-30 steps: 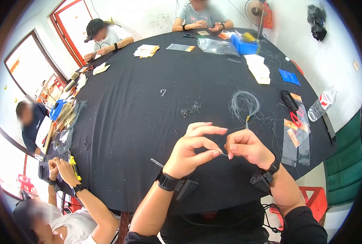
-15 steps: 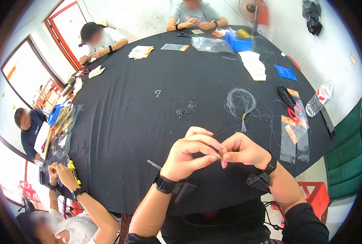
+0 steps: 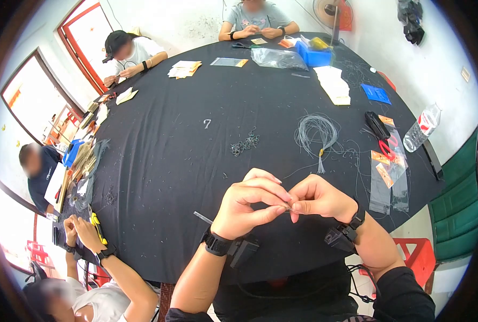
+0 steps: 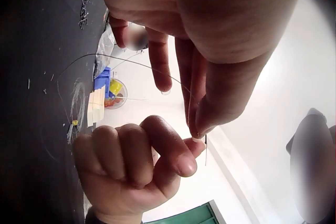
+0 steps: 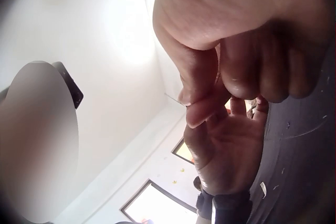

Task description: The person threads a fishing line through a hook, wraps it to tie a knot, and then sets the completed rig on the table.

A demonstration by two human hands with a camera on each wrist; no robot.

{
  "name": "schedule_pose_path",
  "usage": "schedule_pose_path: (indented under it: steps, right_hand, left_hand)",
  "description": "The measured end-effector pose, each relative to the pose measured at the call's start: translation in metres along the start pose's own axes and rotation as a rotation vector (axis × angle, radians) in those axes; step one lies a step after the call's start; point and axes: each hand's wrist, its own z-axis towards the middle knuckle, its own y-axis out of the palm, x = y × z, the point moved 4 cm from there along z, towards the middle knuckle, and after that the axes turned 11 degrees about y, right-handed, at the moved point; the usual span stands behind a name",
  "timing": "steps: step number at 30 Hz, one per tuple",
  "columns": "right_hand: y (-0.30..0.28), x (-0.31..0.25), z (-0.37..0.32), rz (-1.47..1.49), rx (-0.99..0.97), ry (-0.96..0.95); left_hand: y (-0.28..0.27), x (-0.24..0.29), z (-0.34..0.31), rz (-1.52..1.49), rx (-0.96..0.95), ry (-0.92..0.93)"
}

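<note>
Left hand [image 3: 250,204] and right hand [image 3: 322,197] are pinching a thin line [image 4: 97,54] above the counter [image 3: 169,161]; fingers clamped on it, tips bunched, probably keeping its short end steady.

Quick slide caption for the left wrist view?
Left hand and right hand meet at the fingertips, pinching a thin strand, with a coil of line on the dark cloth.

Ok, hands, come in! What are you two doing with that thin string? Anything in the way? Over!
Left hand and right hand: pinching, close together. Thin string: at the pinch, arching away. Nothing seen blocking; coil beyond the hands.
</note>
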Motion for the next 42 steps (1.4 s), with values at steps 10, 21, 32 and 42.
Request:
schedule_pose_path:
  steps: [10, 21, 32, 42]
  right_hand:
    - [-0.002, -0.001, 0.0, -0.026, -0.028, -0.004]
    - [-0.005, -0.009, 0.003, -0.181, 0.294, -0.148]
    - [-0.006, -0.012, 0.002, -0.421, 0.647, -0.25]
    - [-0.009, -0.012, -0.001, -0.469, 0.719, -0.294]
  left_hand:
    - [0.0, 0.001, -0.001, 0.004, -0.004, -0.055]
    - [-0.008, -0.013, -0.015, -0.018, 0.327, -0.342]
    - [-0.013, -0.019, -0.019, 0.097, 0.46, -0.388]
    - [-0.011, -0.009, -0.011, 0.419, 0.302, -0.265]
